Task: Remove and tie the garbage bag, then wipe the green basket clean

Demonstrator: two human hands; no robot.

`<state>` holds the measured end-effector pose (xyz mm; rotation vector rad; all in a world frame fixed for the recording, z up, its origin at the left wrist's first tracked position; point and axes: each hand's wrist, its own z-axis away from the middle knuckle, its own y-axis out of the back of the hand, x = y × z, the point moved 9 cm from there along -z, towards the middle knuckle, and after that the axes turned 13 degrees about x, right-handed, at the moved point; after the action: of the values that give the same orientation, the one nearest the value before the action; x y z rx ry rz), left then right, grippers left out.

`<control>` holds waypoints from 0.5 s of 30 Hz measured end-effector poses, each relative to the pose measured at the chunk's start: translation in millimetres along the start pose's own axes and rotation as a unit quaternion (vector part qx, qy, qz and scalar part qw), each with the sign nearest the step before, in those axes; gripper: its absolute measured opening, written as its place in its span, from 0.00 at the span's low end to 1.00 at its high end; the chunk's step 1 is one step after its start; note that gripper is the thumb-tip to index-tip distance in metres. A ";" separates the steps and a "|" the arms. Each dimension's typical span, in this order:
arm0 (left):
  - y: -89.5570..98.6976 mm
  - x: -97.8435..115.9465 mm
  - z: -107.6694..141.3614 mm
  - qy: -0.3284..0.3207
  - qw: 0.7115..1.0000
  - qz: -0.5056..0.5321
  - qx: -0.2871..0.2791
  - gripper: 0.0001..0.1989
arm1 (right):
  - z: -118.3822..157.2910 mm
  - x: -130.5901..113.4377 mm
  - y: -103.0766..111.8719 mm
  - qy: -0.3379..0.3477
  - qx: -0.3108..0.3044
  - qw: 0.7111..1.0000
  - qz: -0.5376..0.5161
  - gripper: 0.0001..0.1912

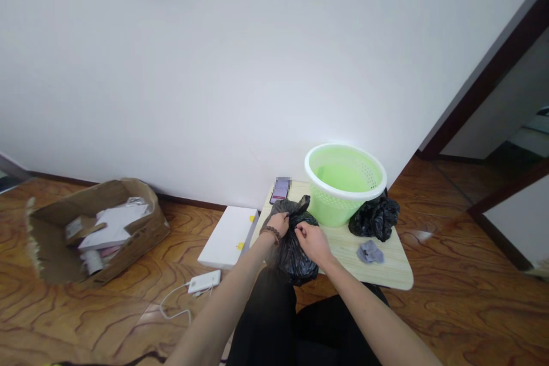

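Observation:
A black plastic bag (295, 260) bulges at the table's near left edge, over my lap. Its gathered neck is between my two hands. My left hand (279, 223), with a beaded bracelet at the wrist, is closed on the bag's upper left part. Just to the right, my right hand (313, 241) pinches the bag with curled fingers. Behind the bag a green laundry basket (334, 206) with a white rim stands upright. A second black plastic bag (376, 217) lies against its right side. A small grey cloth piece (370, 253) rests in front of that bag.
A phone (279, 191) lies at the back left of the pale wooden table (397, 271). On the floor to the left are a white flat box (227, 237), a white power bank (204, 282) with a cable, and an open cardboard box (141, 240) holding papers. A white wall stands behind.

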<state>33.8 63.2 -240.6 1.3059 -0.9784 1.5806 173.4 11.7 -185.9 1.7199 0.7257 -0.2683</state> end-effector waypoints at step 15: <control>-20.6 24.3 26.5 -0.216 0.922 -0.282 -0.152 0.08 | -30.4 10.8 1.1 0.017 0.034 0.992 -0.120 0.08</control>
<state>59.4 48.5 -211.5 1.5624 -0.9434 0.6855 176.5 43.6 -182.2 1.7043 0.9588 -0.4339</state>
